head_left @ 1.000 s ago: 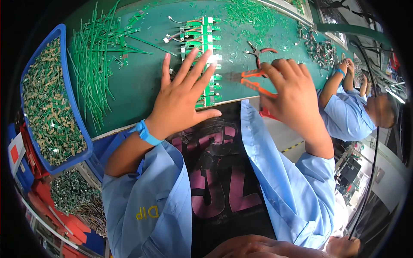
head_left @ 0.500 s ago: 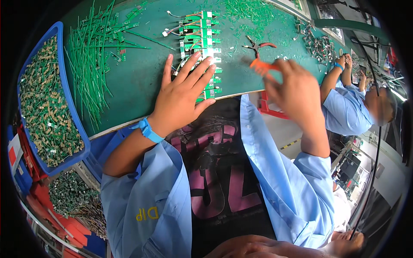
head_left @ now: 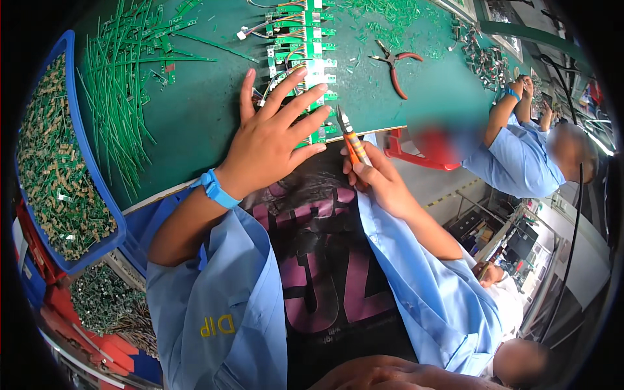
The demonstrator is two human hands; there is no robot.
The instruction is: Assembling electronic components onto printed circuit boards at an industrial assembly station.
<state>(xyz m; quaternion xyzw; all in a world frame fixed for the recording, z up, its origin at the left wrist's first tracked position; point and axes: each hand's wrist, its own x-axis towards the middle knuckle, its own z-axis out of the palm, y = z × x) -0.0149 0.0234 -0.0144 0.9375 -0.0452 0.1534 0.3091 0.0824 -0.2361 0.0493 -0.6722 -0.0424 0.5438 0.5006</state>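
Note:
A column of small green circuit boards with short wires and connectors lies on the green table mat. My left hand, with a blue wristband, rests over its near end with fingers spread, pressing lightly on the boards and hiding part of them. Closed in my right hand is a pair of orange-handled pliers. Their dark pointed tip is beside the lower boards, at the right of the column. Farther right on the mat lie red-handled cutters, jaws apart.
Thin green board strips are heaped at the left. A blue bin full of small boards stands beyond the table's left edge. Green clippings are scattered at the far side. Wired parts lie near a co-worker's hands at right.
My right hand has come down and left with the pliers, from above the mat to beside the boards' near end. My left hand stays on the boards.

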